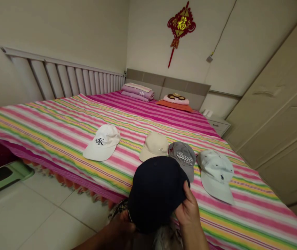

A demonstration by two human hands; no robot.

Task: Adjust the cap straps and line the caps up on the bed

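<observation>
So the dark cap (159, 192) is up in both hands, just off the near edge of the bed (148, 110), and I'll use that cap as the landmark for everything else. The left hand (123, 224) is clamped on its lower left rim, and the right hand (189, 210) pinches its right side with the thumb on top; the fingers underneath are hidden. My guess is it's a two-sided hold because a soft cap would flop or tip if you only had one side of it. The rounded top faces up, and honestly I can't tell which way its brim points. Past the dark cap, on the striped sheet (59, 121), sit the beige cap (155, 144) and the gray cap (183, 156), right next to each other and both partly blocked by it. The white cap (105, 139) is off to its left, well apart, and the pale cap (217, 170) is over to its right. Those four are all crown up, probably since they rest steadier that way and the logos stay readable. Far behind the dark cap there's folded bedding (138, 93) near the headboard (197, 92), likely stacked there to keep it out of the way.
</observation>
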